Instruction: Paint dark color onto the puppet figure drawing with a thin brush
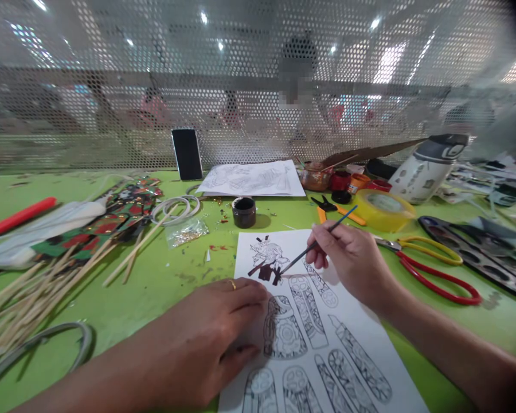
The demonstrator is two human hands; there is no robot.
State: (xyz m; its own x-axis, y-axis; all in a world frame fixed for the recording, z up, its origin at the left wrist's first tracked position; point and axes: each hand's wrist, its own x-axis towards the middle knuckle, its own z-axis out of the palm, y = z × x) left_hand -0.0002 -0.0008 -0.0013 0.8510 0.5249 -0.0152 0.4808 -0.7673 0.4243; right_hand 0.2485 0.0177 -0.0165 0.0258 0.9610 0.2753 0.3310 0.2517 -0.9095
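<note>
A thin paintbrush (327, 235) with a blue end is pinched in my right hand (348, 258). Its tip touches or hovers just over a dark brown painted patch on a white sheet (395, 367) printed with black outline drawings. My left hand (223, 321), with a gold ring on one finger, lies flat with fingers stretched over the sheet's left edge. Beyond the sheet stands an uncapped small jar of dark paint (243, 213). Red and yellow handled scissors (430, 269) rest to the right of my right hand.
Wooden sticks (47, 298) and wire coils (176, 209) lie left. A phone (187, 154) leans on the perforated metal screen (124, 115). Further right are yellow tape (384, 209), orange-handled cutters (324, 206), a bottle (427, 166) and a paint palette (477, 252). People show behind the screen.
</note>
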